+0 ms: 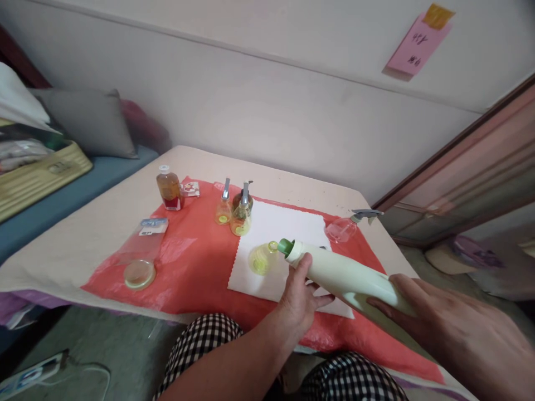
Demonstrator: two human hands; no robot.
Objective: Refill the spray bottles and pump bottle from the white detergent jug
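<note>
A long pale green bottle (346, 273) with a dark green spout is tilted nearly level above the table. My left hand (298, 295) grips it near the neck, thumb on top and some fingers spread below. My right hand (422, 312) is wrapped round its base end. The spout points at the narrow mouth of a small clear yellowish bottle (259, 260) on a white sheet (284, 220). Whether liquid is flowing, I cannot tell. Close behind stand pump bottles (241, 220) with grey tops. To the right, a clear spray bottle (343, 228) rests on red plastic.
Red plastic sheeting (188, 267) covers much of the table (125, 206). On the left are an amber bottle (169, 192) with a white cap, a clear packet (148, 239) and a round clear dish (139, 274). A white wall (267, 106) bounds the table's back.
</note>
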